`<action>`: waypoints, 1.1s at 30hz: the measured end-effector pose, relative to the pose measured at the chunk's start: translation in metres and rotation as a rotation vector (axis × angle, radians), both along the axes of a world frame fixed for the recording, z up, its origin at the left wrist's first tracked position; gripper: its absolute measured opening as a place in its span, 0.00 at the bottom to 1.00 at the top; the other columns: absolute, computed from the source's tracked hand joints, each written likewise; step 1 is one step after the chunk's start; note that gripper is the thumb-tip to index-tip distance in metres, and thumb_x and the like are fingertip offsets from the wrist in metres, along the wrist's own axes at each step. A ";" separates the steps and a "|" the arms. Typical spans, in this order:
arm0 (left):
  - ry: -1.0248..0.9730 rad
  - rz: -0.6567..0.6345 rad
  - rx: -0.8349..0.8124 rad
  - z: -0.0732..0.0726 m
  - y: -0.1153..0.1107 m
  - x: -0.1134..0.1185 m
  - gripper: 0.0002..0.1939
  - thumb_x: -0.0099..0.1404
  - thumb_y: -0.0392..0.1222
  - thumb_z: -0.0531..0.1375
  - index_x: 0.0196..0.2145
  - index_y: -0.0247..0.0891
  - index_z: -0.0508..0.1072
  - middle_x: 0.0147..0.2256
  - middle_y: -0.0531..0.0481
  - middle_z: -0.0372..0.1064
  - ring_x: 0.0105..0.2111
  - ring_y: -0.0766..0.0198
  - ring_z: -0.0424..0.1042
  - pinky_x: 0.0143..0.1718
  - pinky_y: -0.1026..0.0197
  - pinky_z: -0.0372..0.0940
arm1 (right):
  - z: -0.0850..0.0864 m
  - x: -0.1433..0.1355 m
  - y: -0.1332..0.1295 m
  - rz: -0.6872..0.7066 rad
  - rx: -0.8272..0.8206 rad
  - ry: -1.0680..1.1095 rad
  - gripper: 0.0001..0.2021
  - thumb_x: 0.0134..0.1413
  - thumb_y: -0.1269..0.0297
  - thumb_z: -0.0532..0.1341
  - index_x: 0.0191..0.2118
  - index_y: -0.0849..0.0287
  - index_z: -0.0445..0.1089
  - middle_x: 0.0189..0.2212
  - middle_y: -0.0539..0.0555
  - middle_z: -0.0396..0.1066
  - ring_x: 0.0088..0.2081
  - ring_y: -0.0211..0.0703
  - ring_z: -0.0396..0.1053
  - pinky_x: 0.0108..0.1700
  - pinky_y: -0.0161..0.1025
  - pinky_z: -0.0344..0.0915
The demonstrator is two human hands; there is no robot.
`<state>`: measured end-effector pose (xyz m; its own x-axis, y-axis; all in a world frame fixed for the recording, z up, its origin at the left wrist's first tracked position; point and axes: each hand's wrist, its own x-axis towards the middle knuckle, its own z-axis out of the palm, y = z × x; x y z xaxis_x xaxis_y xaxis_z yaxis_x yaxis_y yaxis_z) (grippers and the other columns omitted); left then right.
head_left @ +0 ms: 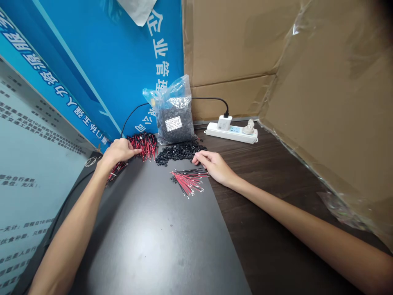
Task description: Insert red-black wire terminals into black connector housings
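Observation:
At the pile of red and black wires [147, 148], my left hand [119, 150] reaches in from the left. Its thumb is stretched out over the wires, apart from the fingers, and the fingertips are partly hidden. My right hand [213, 166] is at the right end of a heap of small black plastic parts [176, 152]. Thumb and fingers are pinched together there; anything between them is too small to make out. Just below and left of that hand, a fanned bundle of red and black wires [188, 182] lies on the grey mat [153, 237].
A clear plastic bag of black parts [175, 119] stands behind the heap. To its right lies a white power strip [233, 132] with a plugged-in adapter and black cable. Cardboard [322, 102] walls the right side; a blue printed panel [123, 53] stands behind.

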<state>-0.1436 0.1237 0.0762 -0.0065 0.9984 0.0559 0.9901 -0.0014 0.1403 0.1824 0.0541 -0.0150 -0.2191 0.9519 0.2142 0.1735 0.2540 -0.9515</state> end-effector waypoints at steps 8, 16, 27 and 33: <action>0.023 -0.009 0.035 -0.008 0.001 0.007 0.18 0.55 0.52 0.67 0.16 0.43 0.69 0.19 0.46 0.71 0.22 0.55 0.70 0.25 0.58 0.58 | -0.001 0.000 0.000 -0.006 0.009 -0.009 0.19 0.62 0.50 0.55 0.29 0.59 0.72 0.29 0.54 0.72 0.30 0.42 0.65 0.35 0.40 0.60; -0.018 -0.015 0.011 -0.004 -0.003 0.014 0.10 0.59 0.46 0.61 0.23 0.40 0.75 0.23 0.47 0.74 0.27 0.57 0.73 0.30 0.60 0.63 | -0.002 0.000 0.001 -0.009 0.016 -0.015 0.18 0.62 0.51 0.55 0.29 0.59 0.72 0.29 0.54 0.73 0.30 0.41 0.65 0.36 0.40 0.60; -0.082 0.066 0.067 0.002 -0.005 0.017 0.18 0.62 0.55 0.60 0.23 0.38 0.75 0.24 0.46 0.74 0.28 0.58 0.71 0.31 0.59 0.61 | -0.002 0.000 0.001 -0.005 0.024 -0.027 0.18 0.62 0.53 0.54 0.30 0.59 0.72 0.30 0.55 0.74 0.30 0.41 0.66 0.36 0.40 0.60; 0.078 0.015 -0.249 0.016 -0.010 0.021 0.23 0.59 0.59 0.62 0.17 0.39 0.72 0.20 0.48 0.70 0.23 0.60 0.68 0.26 0.59 0.58 | -0.002 0.001 0.001 0.009 0.019 -0.014 0.18 0.63 0.53 0.55 0.30 0.59 0.72 0.30 0.54 0.74 0.31 0.41 0.66 0.35 0.39 0.61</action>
